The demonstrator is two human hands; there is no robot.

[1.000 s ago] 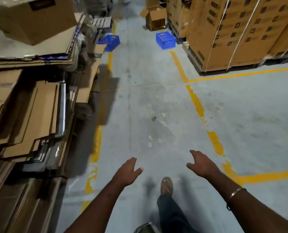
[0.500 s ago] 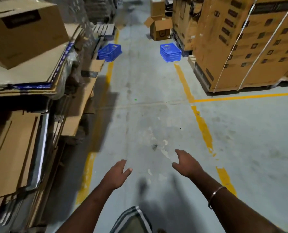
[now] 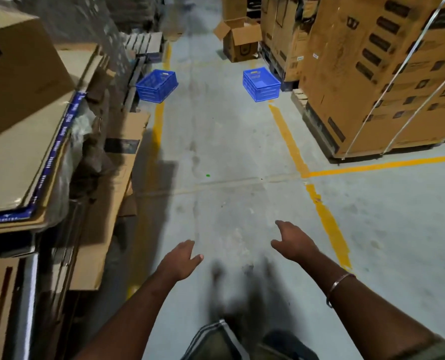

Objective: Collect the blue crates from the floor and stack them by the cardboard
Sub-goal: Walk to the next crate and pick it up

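Both hands, left (image 3: 181,262) and right (image 3: 294,244), are empty and apart (fingers loose); two crates (image 3: 157,85) (image 3: 261,84) far ahead remain uncollected.

Strapped palletised boxes (image 3: 388,74), open carton (image 3: 239,42), perhaps pallets (image 3: 144,44) beyond.
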